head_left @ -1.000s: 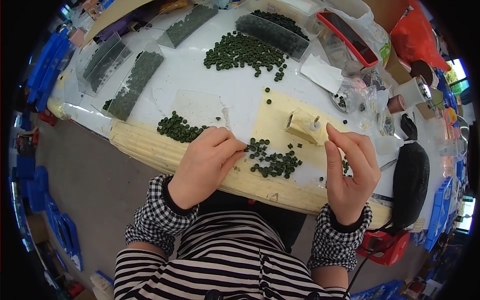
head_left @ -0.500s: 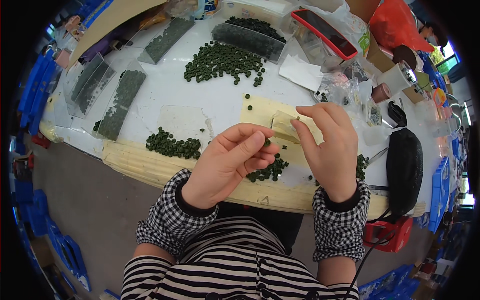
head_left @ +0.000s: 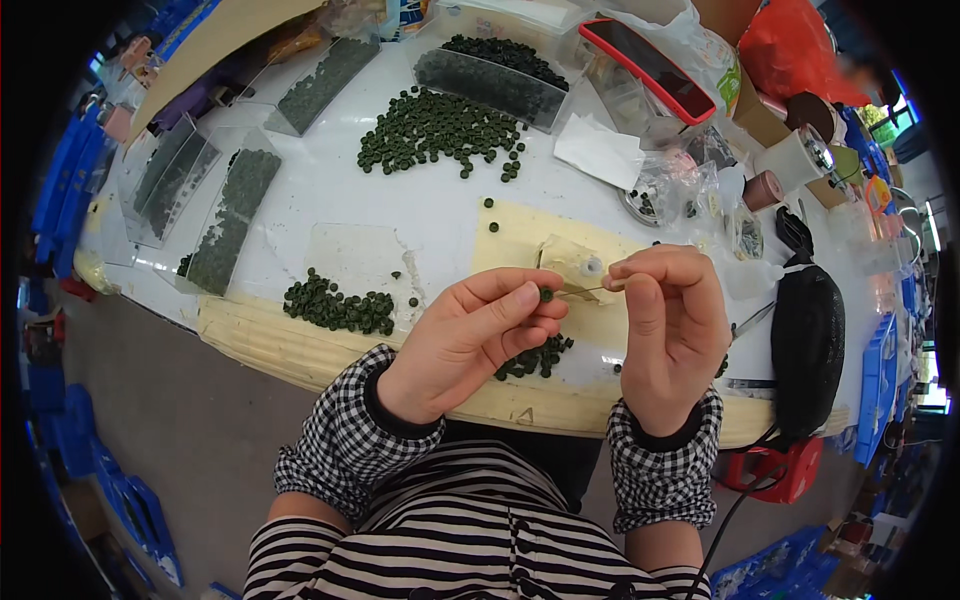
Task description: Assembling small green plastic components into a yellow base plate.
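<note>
Between thumb and fingertips, my left hand (head_left: pixel 475 335) pinches a small dark green round piece (head_left: pixel 546 294). My right hand (head_left: pixel 672 325) is closed on a thin needle-like tool (head_left: pixel 585 291), whose far end reaches to the green piece; whether it enters the piece is too small to tell. Just beyond my fingers sits a cream-coloured block (head_left: pixel 556 254) with a whitish round part (head_left: pixel 592 266) on it. Below my left fingers lies a small heap of green pieces (head_left: pixel 537 358), partly covered by the hand. Another heap (head_left: pixel 338 304) lies left of it.
A large spread of green pieces (head_left: pixel 435 130) lies farther back, before a clear bin (head_left: pixel 490 85). More clear trays (head_left: pixel 235 220) of pieces stand left. White paper (head_left: pixel 598 152), a red-cased phone (head_left: pixel 648 68) and a black pouch (head_left: pixel 808 350) are on the right.
My right thumb and fingers, apart before, have come together on the needle-like tool, which now spans between my hands. My left hand has shifted slightly and still pinches the green piece.
</note>
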